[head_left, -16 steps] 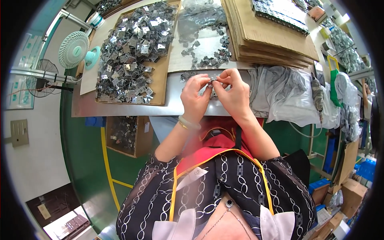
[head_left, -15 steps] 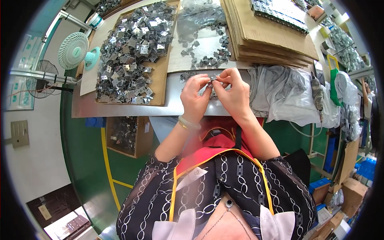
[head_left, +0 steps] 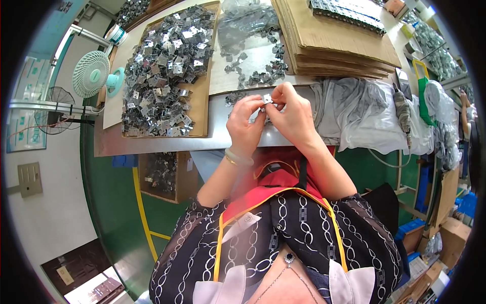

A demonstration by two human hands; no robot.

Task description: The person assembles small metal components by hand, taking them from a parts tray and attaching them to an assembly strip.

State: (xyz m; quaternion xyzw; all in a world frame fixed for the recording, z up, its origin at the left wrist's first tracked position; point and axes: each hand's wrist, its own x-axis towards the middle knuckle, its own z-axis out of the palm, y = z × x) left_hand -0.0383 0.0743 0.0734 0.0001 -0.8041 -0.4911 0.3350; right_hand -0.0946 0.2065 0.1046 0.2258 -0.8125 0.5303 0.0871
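Between my fingertips, over the near edge of the metal table, is a small bright metal piece (head_left: 267, 99). My left hand (head_left: 245, 121) is closed on its left side, thumb and fingers pinching. My right hand (head_left: 292, 114) pinches it from the right. The fingers hide much of the piece, so its full shape does not show. Just beyond my hands lie loose small dark metal parts (head_left: 266, 77) on a pale sheet. To the left, a cardboard tray (head_left: 201, 109) holds a big heap of shiny small metal pieces (head_left: 167, 71).
A stack of cardboard sheets (head_left: 344, 55) rises at the back right, with rows of metal parts (head_left: 349, 16) on top. Grey cloth and plastic bags (head_left: 354, 111) and a power screwdriver (head_left: 402, 109) lie right. A fan (head_left: 91, 74) stands left; an open box (head_left: 169, 175) sits below.
The metal piece now shows a bright flat face between my fingertips, where it looked darker before. Both hands stay nearly in place; the whole view has shifted slightly.
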